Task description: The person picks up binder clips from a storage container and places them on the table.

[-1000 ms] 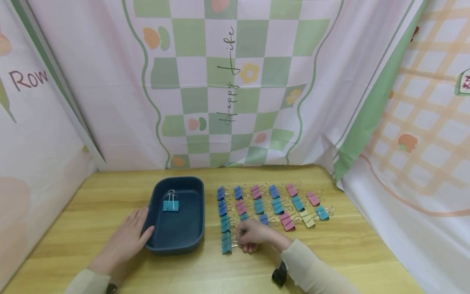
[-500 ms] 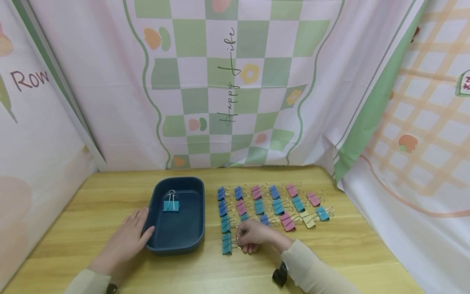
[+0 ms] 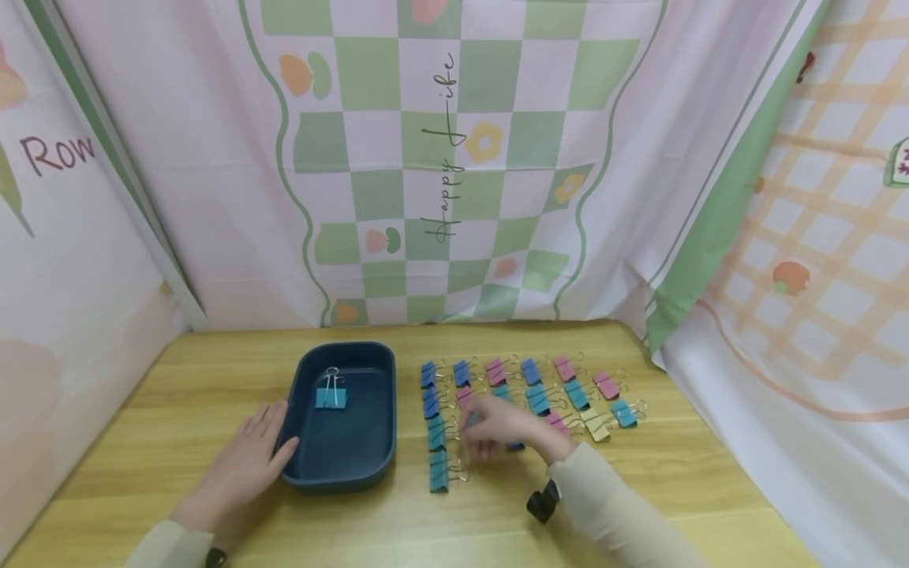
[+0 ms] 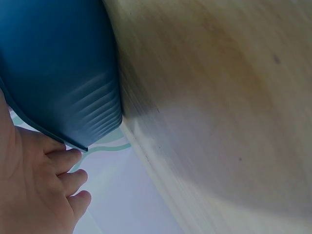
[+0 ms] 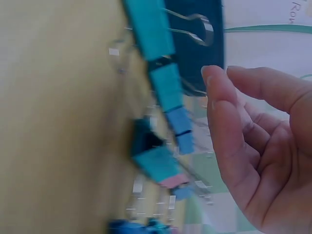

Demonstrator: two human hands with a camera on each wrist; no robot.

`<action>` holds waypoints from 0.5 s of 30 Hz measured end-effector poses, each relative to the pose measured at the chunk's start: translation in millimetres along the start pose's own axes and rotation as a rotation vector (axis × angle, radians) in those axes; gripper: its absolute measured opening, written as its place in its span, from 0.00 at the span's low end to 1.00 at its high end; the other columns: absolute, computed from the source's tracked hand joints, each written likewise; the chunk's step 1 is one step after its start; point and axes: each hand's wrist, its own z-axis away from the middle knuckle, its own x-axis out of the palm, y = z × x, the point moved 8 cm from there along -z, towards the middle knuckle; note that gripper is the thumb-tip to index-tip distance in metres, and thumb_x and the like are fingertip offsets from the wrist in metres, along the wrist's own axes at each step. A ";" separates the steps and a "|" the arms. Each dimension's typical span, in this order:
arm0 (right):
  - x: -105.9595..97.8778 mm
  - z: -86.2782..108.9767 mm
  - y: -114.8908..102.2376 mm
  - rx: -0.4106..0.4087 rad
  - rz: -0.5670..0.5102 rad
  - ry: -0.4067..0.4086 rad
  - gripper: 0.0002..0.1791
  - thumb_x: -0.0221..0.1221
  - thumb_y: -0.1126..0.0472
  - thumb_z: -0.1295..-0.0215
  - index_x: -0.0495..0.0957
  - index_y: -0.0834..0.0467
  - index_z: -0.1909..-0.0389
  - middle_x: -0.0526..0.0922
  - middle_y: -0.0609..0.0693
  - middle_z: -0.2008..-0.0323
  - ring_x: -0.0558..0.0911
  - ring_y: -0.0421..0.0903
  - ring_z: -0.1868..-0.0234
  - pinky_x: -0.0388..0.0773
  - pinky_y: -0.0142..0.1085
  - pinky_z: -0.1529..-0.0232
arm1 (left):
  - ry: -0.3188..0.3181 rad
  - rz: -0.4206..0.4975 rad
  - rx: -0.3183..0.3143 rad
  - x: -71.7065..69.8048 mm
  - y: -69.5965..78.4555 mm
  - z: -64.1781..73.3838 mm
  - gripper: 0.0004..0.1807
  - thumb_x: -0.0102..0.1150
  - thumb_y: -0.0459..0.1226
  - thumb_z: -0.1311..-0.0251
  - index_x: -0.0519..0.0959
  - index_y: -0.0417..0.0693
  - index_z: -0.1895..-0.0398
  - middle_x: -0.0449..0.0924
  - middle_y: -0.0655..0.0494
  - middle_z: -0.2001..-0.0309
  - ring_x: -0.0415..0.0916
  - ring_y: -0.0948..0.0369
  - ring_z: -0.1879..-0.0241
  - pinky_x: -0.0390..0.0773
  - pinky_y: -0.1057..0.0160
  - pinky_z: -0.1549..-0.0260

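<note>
My left hand point(image 3: 245, 454) rests against the left side of a dark blue tray point(image 3: 387, 457), its thumb at the rim. In the left wrist view the fingers lie beside the tray wall with their tips free. A single teal binder clip point(image 3: 331, 398) lies inside the tray. Over the rows of clips hovers my right hand point(image 3: 497, 426), slightly blurred. The right wrist view shows a small gap between its thumb and index finger, with nothing between them. Nearest to it are the front teal binder clip point(image 3: 439, 471) and the teal binder clip point(image 3: 436, 433) behind it; another teal clip is partly hidden.
Blue, pink, teal and yellow binder clips stand in rows on the wooden table point(image 3: 213, 363), right of the tray. A pink clip point(image 3: 606, 384) and a light blue clip point(image 3: 624, 412) end the rows. Patterned curtains point(image 3: 454, 197) close off the back and sides.
My right hand has let go of the front teal clip's wire handles and risen away from it, toward the back. The left hand and the tray have not moved.
</note>
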 end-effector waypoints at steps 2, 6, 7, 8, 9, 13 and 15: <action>-6.1 -2.5 -9.0 -0.026 -0.007 -0.011 0.05 0.56 0.65 0.38 0.74 0.63 0.64 0.80 0.53 0.79 0.80 0.49 0.82 0.79 0.47 0.79 | 0.000 0.001 0.000 0.1 0.0 0.0 0.36 0.40 0.49 0.31 0.52 0.26 0.34 0.50 0.32 0.34 0.46 0.37 0.35 0.48 0.40 0.39; -18.3 -10.4 -23.3 -0.025 -0.020 -0.007 0.09 0.54 0.65 0.36 0.73 0.66 0.59 0.80 0.58 0.76 0.79 0.53 0.81 0.79 0.51 0.76 | 0.000 -0.003 0.004 -0.1 0.2 0.2 0.36 0.40 0.49 0.31 0.52 0.26 0.34 0.50 0.31 0.34 0.46 0.37 0.35 0.48 0.40 0.39; -21.2 -13.1 -25.9 -0.016 -0.020 -0.003 0.09 0.54 0.65 0.36 0.73 0.66 0.58 0.80 0.59 0.75 0.79 0.54 0.80 0.79 0.51 0.75 | 0.000 -0.005 0.004 -0.2 0.3 0.3 0.36 0.40 0.49 0.31 0.52 0.26 0.34 0.51 0.31 0.34 0.46 0.37 0.36 0.48 0.40 0.39; -24.2 -16.1 -28.4 -0.007 -0.018 0.006 0.09 0.54 0.65 0.36 0.72 0.66 0.58 0.80 0.59 0.75 0.79 0.53 0.79 0.79 0.49 0.75 | 0.001 -0.005 0.005 -0.4 0.4 0.4 0.36 0.40 0.49 0.31 0.52 0.25 0.35 0.51 0.31 0.34 0.47 0.37 0.36 0.48 0.40 0.39; -27.0 -19.3 -31.4 -0.003 -0.017 0.013 0.10 0.55 0.65 0.36 0.72 0.66 0.57 0.80 0.60 0.74 0.79 0.53 0.79 0.79 0.48 0.75 | 0.000 -0.005 0.006 -0.5 0.6 0.5 0.36 0.40 0.49 0.32 0.53 0.25 0.35 0.51 0.31 0.34 0.47 0.36 0.36 0.48 0.40 0.39; -35.3 -32.4 -43.3 0.012 -0.032 0.027 0.10 0.55 0.65 0.36 0.72 0.65 0.56 0.80 0.63 0.71 0.80 0.53 0.79 0.80 0.42 0.77 | 0.006 -0.003 0.010 -1.8 1.8 0.9 0.36 0.40 0.48 0.31 0.53 0.25 0.35 0.51 0.31 0.34 0.47 0.36 0.36 0.48 0.40 0.40; -37.7 -38.7 -49.9 0.008 -0.038 0.031 0.10 0.55 0.66 0.36 0.73 0.65 0.56 0.80 0.64 0.70 0.80 0.55 0.78 0.80 0.41 0.77 | 0.007 -0.006 0.012 -2.1 2.5 0.9 0.36 0.40 0.48 0.31 0.53 0.25 0.35 0.51 0.31 0.34 0.47 0.36 0.36 0.48 0.40 0.40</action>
